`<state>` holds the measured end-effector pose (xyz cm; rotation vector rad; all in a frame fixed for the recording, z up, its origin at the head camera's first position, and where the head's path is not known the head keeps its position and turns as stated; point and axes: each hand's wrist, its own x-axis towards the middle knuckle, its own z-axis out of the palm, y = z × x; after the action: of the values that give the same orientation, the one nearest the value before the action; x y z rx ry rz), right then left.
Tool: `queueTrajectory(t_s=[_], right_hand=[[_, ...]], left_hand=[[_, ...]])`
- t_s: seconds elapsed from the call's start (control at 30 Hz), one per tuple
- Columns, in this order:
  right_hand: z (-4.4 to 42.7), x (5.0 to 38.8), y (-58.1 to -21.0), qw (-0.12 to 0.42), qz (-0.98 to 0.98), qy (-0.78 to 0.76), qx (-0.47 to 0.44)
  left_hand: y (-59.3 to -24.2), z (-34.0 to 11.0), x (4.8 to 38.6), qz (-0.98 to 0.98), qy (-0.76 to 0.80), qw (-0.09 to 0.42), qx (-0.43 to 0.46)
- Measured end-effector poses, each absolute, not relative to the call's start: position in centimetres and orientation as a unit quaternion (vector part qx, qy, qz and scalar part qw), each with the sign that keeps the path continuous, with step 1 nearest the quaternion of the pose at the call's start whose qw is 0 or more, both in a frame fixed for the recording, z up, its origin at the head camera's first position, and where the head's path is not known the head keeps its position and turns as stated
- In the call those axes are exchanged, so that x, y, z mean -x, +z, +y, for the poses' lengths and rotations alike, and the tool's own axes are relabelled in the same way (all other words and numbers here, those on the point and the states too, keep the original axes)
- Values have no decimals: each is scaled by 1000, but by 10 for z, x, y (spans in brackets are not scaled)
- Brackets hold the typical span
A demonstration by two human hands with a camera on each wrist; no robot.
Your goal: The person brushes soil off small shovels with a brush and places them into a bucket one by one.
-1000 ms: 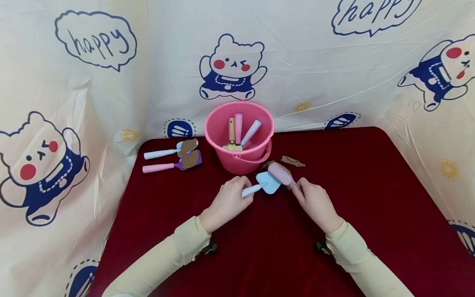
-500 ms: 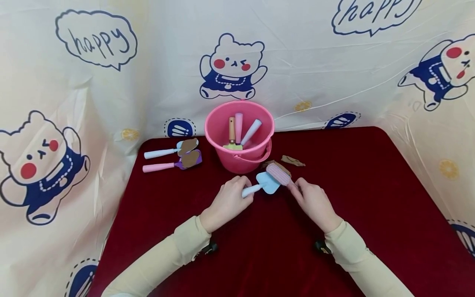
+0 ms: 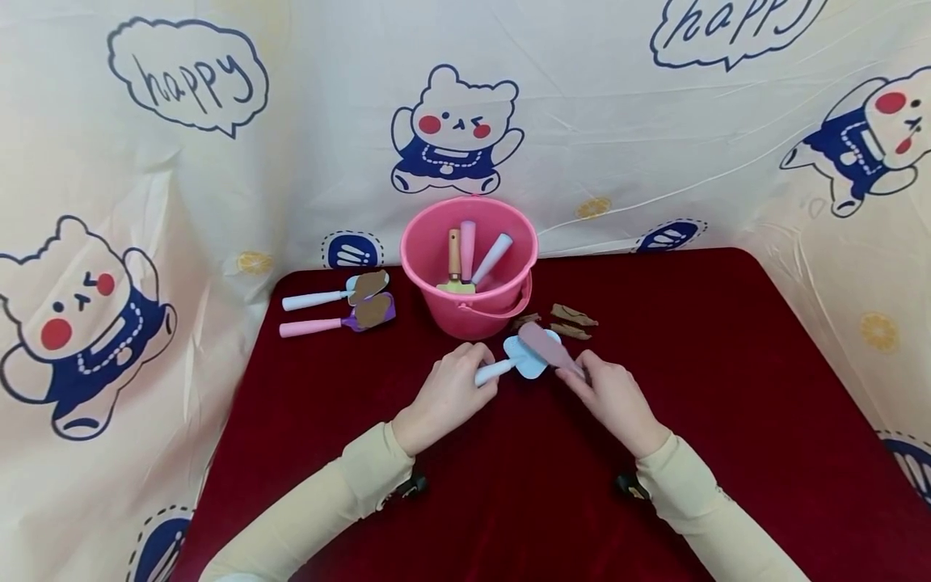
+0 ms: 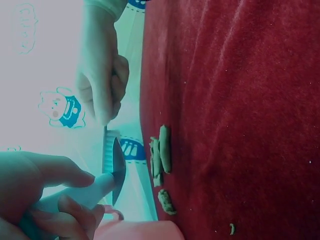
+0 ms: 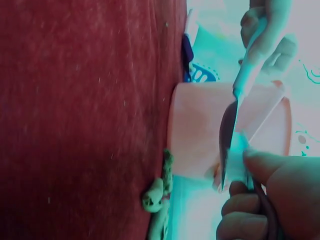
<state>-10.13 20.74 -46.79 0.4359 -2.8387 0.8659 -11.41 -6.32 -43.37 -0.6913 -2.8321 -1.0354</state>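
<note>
In the head view my left hand grips the pale blue handle of a small trowel, its blade raised above the table. Opposite, my right hand holds a pink brush by its handle. The brush head lies across the blade. Bristles meet the blade in the right wrist view, and the left wrist view also shows the brush against it. Just beyond the tools, several brown clay-like strips lie on the dark red cloth.
Behind the tools stands a pink bucket with several handled tools inside. To its left lie a blue-handled trowel and a pink-handled purple shovel, both with brown stuff on their blades. A patterned curtain surrounds the table.
The brush has tilted over, so its smooth side shows in place of the dotted one, and its head sits further over the blade. The left hand has barely moved.
</note>
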Motion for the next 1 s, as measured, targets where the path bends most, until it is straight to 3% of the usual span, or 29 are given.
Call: queueTrajectory(t_s=[0.3, 0.57, 0.83, 1.0], right_hand=[[219, 105, -468, 108, -953, 266, -97], [213, 99, -463, 42, -946, 283, -155], [223, 104, -464, 68, -960, 247, -111], [228, 106, -460, 31, -957, 282, -54]], left_hand=[[-436, -65, 112, -917, -331, 18, 222], [-435, -63, 114, -916, -332, 23, 224], [-435, -64, 113, -915, -337, 24, 222], [-435, -65, 112, -912, -345, 30, 219]])
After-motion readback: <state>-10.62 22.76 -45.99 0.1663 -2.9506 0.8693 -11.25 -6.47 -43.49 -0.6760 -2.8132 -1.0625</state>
